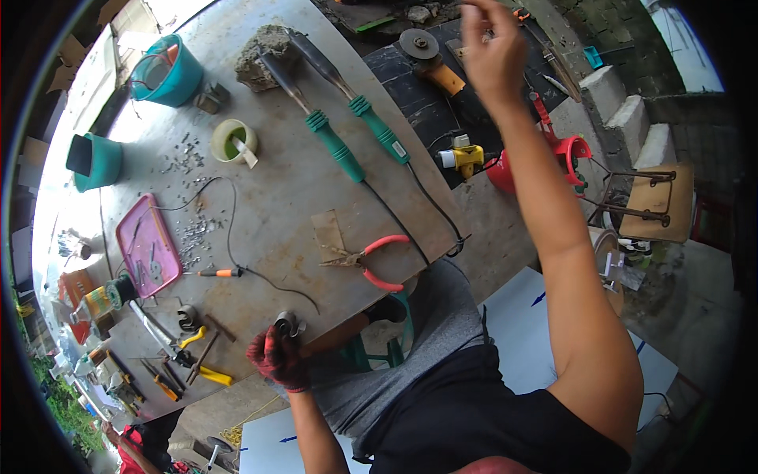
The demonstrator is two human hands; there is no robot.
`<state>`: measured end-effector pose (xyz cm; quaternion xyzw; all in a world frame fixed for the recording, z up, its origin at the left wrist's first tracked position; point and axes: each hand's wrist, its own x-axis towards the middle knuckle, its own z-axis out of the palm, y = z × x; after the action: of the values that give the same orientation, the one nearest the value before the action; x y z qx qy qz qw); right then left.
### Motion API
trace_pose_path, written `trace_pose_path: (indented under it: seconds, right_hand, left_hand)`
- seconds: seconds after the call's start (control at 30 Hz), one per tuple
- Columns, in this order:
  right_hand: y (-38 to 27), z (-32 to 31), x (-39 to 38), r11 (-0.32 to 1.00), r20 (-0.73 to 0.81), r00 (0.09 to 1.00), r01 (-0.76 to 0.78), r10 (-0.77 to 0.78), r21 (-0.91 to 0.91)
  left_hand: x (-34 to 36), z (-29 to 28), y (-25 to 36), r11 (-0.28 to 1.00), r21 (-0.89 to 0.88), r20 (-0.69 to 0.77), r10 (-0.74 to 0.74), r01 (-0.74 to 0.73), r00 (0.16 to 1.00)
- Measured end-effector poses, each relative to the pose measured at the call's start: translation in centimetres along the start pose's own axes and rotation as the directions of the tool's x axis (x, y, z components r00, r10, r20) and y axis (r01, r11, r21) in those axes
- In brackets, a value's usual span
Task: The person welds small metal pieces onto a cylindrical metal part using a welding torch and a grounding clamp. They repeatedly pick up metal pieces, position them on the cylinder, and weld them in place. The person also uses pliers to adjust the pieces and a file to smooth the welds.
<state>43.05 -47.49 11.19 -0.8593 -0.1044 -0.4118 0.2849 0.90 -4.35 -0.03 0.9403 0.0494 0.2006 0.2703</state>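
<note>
Left hand (278, 362): gloved, fingers curled against a metal cylinder (287, 322); grip unclear.
Right hand (497, 57): raised, fingers loosely bent; hold unclear.
Pliers (354, 258): between both hands.

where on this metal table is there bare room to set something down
One bare patch of table lies between the pale pot, green-handled irons and flat brown piece; a smaller one between the teal bucket and grey lump. The left side is crowded around the pink tray, with metal bits and yellow-handled tools.
</note>
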Motion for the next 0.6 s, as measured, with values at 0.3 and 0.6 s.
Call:
trace_pose_path:
  seconds: [0.3,0.6]
  right_hand:
    - [32.9,-4.9,-7.8,0.627,0.338,0.811,-0.045,0.478,-0.778]
    - [34.0,-2.3,-7.4,0.583,0.295,0.731,-0.171,0.615,-0.794]
  left_hand:
    - [-2.0,0.1,-2.0,0.994,-0.096,-0.026,-0.061,0.058,0.998]
    - [-1.4,-0.6,-1.1,0.998,-0.046,0.045,-0.045,0.047,0.998]
